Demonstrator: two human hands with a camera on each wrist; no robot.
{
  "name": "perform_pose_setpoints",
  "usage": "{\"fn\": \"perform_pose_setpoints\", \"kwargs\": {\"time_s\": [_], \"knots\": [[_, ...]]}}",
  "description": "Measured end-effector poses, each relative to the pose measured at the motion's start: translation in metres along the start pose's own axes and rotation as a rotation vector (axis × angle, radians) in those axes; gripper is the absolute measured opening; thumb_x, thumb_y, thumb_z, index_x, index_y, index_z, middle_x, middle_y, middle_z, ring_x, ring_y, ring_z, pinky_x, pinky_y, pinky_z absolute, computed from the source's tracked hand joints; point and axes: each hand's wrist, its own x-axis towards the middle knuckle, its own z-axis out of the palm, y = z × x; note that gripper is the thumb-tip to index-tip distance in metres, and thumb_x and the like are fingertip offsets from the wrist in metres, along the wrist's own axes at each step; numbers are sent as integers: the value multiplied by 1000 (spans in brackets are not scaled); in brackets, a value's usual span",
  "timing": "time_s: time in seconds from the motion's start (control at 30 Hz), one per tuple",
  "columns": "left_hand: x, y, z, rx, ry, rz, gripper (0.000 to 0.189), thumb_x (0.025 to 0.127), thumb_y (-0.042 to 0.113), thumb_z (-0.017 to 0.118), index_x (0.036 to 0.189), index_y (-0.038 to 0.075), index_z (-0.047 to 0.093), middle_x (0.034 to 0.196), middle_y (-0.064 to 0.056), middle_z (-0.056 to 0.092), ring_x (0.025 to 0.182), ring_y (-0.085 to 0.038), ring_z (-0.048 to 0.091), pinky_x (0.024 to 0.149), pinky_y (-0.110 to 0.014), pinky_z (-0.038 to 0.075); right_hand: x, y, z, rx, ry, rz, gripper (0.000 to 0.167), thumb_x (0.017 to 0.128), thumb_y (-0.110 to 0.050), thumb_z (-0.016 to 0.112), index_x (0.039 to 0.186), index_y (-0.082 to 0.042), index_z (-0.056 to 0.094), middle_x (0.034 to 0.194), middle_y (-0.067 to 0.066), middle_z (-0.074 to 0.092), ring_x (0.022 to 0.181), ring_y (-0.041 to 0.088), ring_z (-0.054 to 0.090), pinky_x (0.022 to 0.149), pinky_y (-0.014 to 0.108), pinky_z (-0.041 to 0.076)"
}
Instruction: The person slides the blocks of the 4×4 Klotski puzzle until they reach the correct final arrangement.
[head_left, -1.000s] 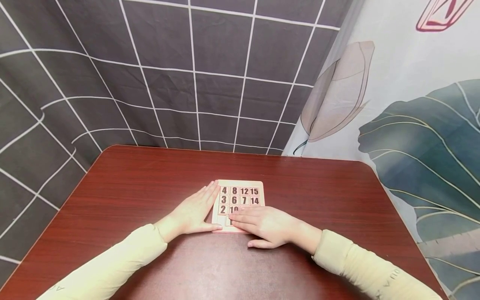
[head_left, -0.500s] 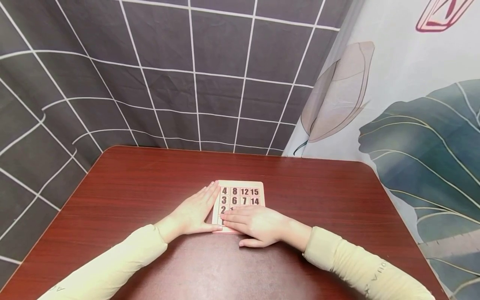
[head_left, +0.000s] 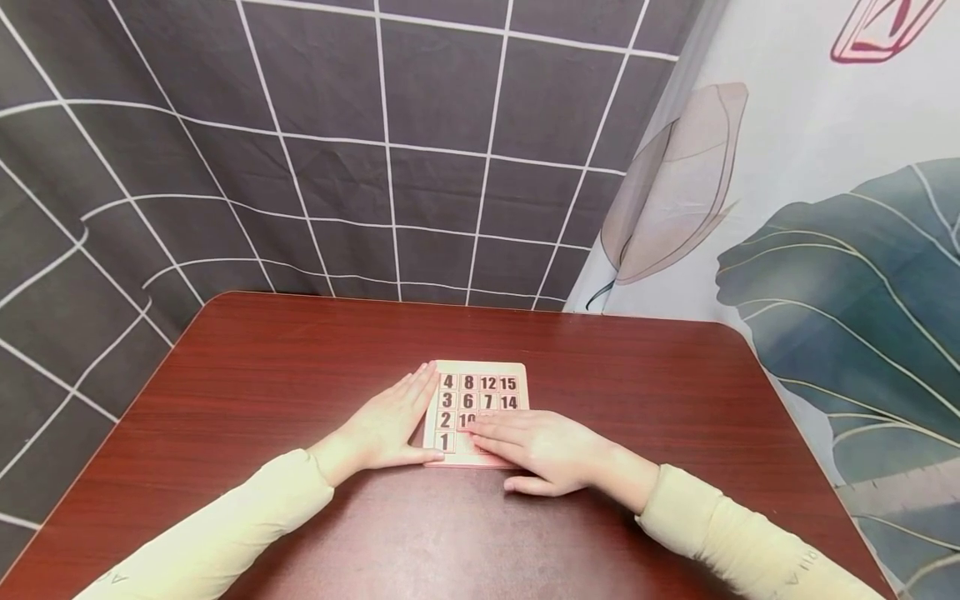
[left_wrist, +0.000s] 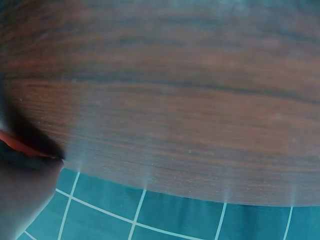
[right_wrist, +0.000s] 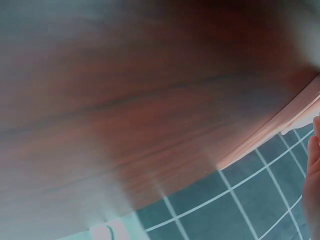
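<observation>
Two cream sleeves (head_left: 225, 527) nearest, slanting inward from the lower left and lower right, with bare wrists beyond the cuffs. Next, right hand (head_left: 536, 450) laid low with its back upward, angled in from the right. Fingers straight, close together and pointing left across the lower right part of the number board (head_left: 480, 367); thumb held apart, past the near edge and over the table (head_left: 337, 337). Nothing pinched; cannot tell how firmly pressed down.

About level with it, left hand (head_left: 382, 425) along the board's left side, back upward too. Fingers straight and mostly together, reaching away to the far left corner; thumb spread wide to the right, with its tip at the near left corner. Nothing pinched there either.

Between both hands, flat on the table, the board. In its near row, tile 1 (head_left: 444, 442) at the left with a gap just beside it; one row farther, tile 2 (head_left: 446, 420) and tile 10 (head_left: 467, 421), the latter partly under right fingertips. Beyond, 3, 6, 7, 14, then 4, 8, 12, 15. Other numbers hidden beneath the right hand.

Farther back, behind the table, dark grey curtain (head_left: 442, 192) with white grid lines; to the right, white curtain (head_left: 780, 142) printed with big leaves.
</observation>
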Motion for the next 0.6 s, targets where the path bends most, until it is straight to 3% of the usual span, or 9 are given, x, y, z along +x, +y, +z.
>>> {"fn": "perform_pose_setpoints", "kwargs": {"time_s": [0.27, 0.6], "knots": [[0, 0, 0, -6, 1, -3, 112, 91, 66, 69, 161, -13, 29, 171, -31, 28, 161, -41, 31, 131, -49, 34, -22, -2, 2, -16, -3, 1, 64, 100, -44, 69, 148, -3, 60, 152, 11, 63, 141, 25, 62, 116, 38, 52], [0, 1, -2, -21, 14, 3, 112, 91, 64, 70, 160, -14, 29, 171, -32, 28, 161, -42, 31, 131, -49, 34, -15, -2, 5, -27, 4, -24, 65, 101, -45, 66, 148, -1, 60, 151, 12, 64, 140, 24, 63, 115, 38, 54]]}}
